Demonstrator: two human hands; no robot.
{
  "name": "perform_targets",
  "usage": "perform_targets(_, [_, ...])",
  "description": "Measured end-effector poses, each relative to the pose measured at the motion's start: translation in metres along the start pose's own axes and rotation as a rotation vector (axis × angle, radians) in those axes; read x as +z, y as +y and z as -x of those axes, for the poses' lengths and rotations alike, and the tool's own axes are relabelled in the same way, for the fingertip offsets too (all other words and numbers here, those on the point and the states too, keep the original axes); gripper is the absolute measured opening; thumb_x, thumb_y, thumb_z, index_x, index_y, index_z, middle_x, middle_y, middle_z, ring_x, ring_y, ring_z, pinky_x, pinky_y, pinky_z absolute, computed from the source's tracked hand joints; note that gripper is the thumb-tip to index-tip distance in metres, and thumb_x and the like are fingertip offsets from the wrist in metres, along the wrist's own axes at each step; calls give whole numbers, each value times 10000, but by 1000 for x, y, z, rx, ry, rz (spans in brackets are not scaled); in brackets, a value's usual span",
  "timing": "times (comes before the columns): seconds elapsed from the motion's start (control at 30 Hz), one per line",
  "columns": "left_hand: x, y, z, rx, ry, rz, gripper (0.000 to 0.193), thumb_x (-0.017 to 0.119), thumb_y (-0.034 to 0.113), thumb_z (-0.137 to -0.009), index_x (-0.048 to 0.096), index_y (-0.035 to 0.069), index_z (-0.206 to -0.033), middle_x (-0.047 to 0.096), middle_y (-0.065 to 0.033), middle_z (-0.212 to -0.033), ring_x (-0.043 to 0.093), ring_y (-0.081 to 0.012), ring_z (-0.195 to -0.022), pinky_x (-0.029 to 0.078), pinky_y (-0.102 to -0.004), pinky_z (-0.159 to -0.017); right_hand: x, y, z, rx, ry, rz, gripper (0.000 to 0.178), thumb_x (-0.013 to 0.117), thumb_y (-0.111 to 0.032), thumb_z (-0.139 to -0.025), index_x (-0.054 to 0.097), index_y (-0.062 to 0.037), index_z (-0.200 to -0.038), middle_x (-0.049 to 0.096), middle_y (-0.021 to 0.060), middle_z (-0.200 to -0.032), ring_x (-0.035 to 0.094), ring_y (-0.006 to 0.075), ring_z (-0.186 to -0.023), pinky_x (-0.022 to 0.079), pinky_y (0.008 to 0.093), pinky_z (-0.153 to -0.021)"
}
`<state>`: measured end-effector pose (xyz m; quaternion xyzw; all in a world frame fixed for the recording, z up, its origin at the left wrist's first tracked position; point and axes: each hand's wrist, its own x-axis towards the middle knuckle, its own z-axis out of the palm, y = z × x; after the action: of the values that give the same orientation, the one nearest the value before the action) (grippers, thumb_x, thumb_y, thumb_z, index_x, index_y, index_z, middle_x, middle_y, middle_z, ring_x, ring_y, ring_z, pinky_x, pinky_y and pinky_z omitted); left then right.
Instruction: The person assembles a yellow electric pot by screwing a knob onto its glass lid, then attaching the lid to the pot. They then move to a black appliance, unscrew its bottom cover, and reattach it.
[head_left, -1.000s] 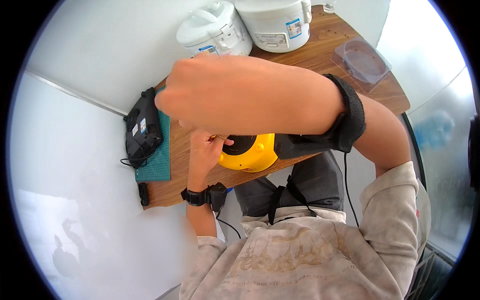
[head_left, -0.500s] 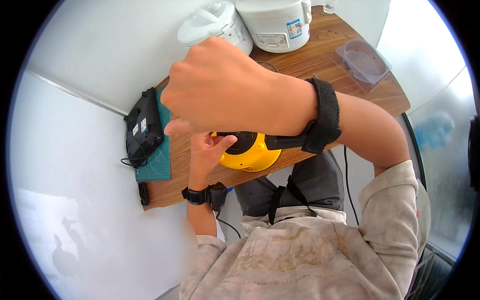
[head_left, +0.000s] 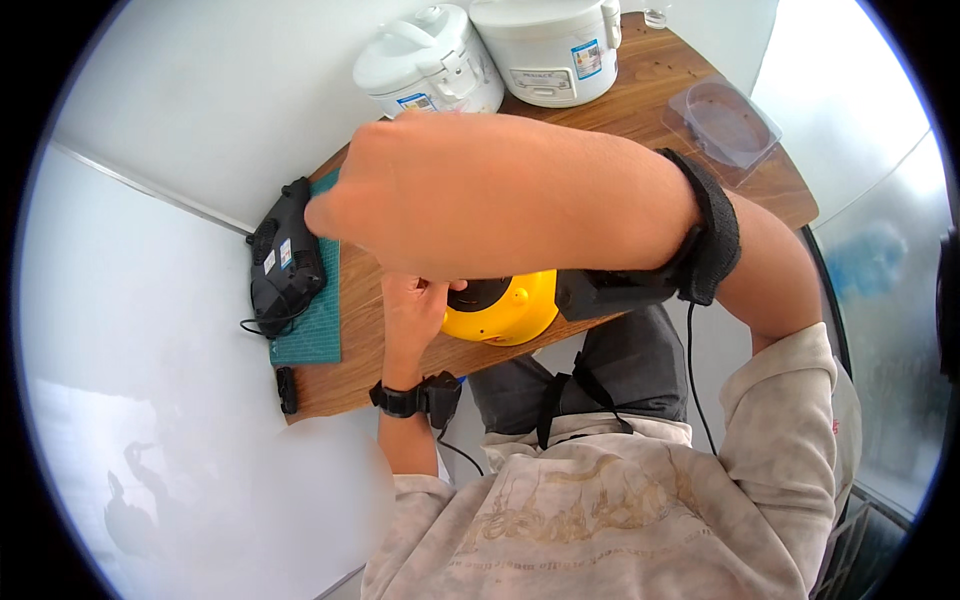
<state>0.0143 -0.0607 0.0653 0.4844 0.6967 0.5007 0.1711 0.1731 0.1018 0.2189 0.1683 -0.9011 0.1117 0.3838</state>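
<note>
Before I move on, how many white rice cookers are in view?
2. At the far edge of the table, the smaller cooker stands left, the larger cooker right beside it. The raised right hand and forearm cover part of the tabletop.

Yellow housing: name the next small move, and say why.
Probably shift the right hand aside a little: it and its forearm hide part of the yellow housing and of the left hand, so any contact there is hard to check.

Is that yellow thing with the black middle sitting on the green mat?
No, the yellow object is over the bare wooden table, to the right of and apart from the green mat.
</note>
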Motion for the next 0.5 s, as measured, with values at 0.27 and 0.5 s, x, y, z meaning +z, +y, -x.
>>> perform_targets(0.27, [2, 14, 4, 87, -65, 61, 172, 688, 127, -980, 717, -23, -1059, 724, -72, -920, 684, -130, -765, 553, -260, -701, 10, -1, -10, 32, 117, 240, 302, 756, -268, -734, 616, -58, -568, 535, 69, -519, 587, 247, -488, 434, 335, -456])
perform_targets(0.5, [-7, -1, 0, 103, -146, -16, 142, 697, 63, -952, 704, -6, -1076, 724, -80, -987, 668, -139, -857, 538, -286, -766, 14, -4, -7, 24, 93, 287, 483, 760, -453, -807, 598, -69, -561, 495, 36, -496, 555, 235, -467, 404, 330, -446])
